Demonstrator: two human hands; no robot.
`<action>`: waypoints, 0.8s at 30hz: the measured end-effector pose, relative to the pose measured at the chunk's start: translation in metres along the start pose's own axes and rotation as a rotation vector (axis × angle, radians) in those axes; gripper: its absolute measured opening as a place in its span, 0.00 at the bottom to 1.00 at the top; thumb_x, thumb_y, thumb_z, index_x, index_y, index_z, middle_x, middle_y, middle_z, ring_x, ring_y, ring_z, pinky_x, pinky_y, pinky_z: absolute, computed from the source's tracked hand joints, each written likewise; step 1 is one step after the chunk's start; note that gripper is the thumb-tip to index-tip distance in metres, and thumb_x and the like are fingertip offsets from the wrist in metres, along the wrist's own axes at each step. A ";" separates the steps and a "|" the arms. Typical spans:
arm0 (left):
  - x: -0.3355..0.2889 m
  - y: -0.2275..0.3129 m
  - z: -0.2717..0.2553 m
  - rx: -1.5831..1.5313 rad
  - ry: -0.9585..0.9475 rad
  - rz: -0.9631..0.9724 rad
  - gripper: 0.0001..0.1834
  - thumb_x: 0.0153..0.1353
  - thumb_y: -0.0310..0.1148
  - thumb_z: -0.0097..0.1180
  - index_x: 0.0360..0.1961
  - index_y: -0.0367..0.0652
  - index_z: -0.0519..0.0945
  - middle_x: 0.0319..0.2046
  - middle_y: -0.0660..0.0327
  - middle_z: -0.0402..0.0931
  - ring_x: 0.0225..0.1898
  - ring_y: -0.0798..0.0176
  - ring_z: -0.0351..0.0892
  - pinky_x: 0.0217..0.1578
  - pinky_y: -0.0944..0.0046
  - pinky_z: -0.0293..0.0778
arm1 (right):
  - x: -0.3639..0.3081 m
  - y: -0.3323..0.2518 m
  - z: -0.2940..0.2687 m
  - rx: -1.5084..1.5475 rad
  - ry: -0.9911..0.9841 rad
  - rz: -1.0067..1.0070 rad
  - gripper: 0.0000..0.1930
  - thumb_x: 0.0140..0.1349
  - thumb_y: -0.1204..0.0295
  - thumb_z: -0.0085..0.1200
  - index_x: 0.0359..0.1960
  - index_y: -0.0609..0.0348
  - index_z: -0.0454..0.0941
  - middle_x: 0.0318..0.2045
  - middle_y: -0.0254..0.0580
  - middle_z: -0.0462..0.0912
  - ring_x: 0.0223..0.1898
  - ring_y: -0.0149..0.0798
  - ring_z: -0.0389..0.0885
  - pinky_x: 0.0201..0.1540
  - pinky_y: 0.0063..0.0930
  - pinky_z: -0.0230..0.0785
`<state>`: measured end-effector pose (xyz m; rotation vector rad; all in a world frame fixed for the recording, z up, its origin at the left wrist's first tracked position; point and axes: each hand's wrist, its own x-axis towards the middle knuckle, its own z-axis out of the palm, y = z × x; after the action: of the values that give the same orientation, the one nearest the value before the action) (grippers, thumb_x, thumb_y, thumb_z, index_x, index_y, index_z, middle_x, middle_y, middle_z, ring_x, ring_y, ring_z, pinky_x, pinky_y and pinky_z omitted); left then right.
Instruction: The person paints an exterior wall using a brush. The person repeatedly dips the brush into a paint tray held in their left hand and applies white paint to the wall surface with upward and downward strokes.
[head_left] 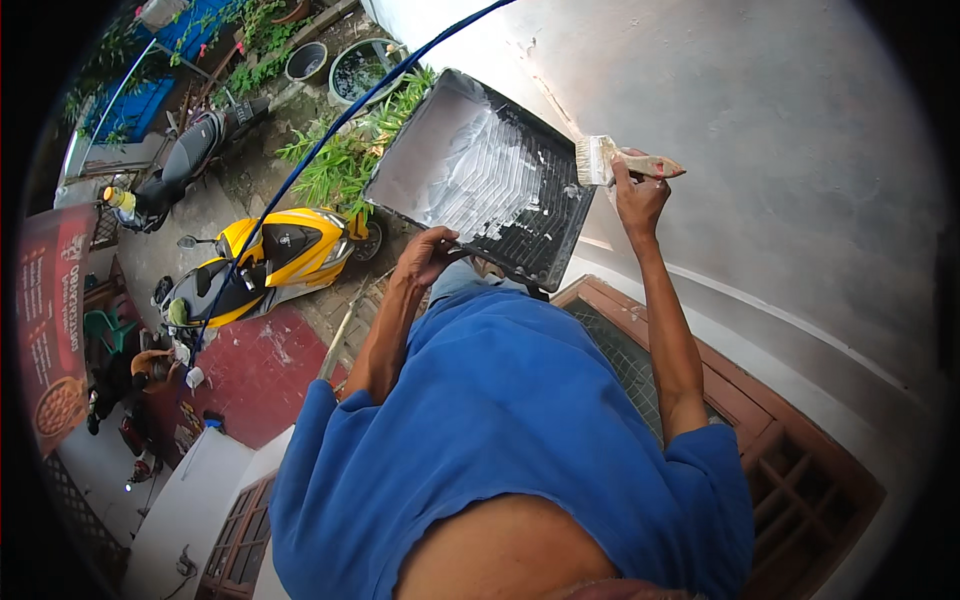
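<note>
A black paint tray (560,215) with a ribbed slope is held up in front of me, tilted, with whitish paint (480,165) spread over its well and part of the ribs. My left hand (428,256) is closed on the tray's near left edge, some of its fingers hidden beneath. To the right, my right hand (640,198) grips a wide paintbrush (600,162) by its handle. Pale paint coats the brush's ferrule, and its bristles point left, at the tray's right edge; whether they touch it I cannot tell.
A grey wall (800,150) rises on my right, above a brown wooden window frame (770,430). A blue cable (330,130) crosses on the left. Far below are a yellow scooter (285,250), a dark motorbike (195,150), green plants (330,165) and another person (152,368).
</note>
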<state>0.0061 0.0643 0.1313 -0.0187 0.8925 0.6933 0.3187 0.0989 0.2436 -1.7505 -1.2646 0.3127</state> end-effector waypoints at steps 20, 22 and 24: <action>-0.021 0.022 0.020 0.175 -0.162 -0.009 0.03 0.46 0.24 0.55 0.22 0.34 0.76 0.23 0.57 0.74 0.29 0.64 0.73 0.37 0.59 0.69 | -0.048 -0.103 0.172 0.141 -0.178 -0.370 0.07 0.46 0.75 0.55 0.27 0.64 0.74 0.22 0.47 0.77 0.23 0.47 0.77 0.26 0.33 0.69; -0.026 0.022 0.025 0.215 -0.145 -0.011 0.03 0.46 0.24 0.55 0.22 0.34 0.75 0.23 0.56 0.74 0.28 0.63 0.74 0.35 0.61 0.71 | -0.047 -0.106 0.172 0.137 -0.218 -0.336 0.06 0.46 0.75 0.54 0.26 0.63 0.72 0.22 0.46 0.75 0.23 0.48 0.75 0.24 0.34 0.67; -0.034 0.026 0.030 0.233 -0.089 -0.012 0.04 0.45 0.23 0.55 0.22 0.33 0.75 0.24 0.56 0.74 0.27 0.63 0.74 0.33 0.63 0.71 | -0.046 -0.110 0.170 0.159 -0.177 -0.367 0.05 0.47 0.76 0.54 0.25 0.63 0.71 0.20 0.46 0.74 0.21 0.48 0.75 0.23 0.35 0.66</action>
<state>-0.0014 0.0747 0.1823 0.2125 0.8825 0.5716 0.1196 0.1544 0.2248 -1.3477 -1.6114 0.3483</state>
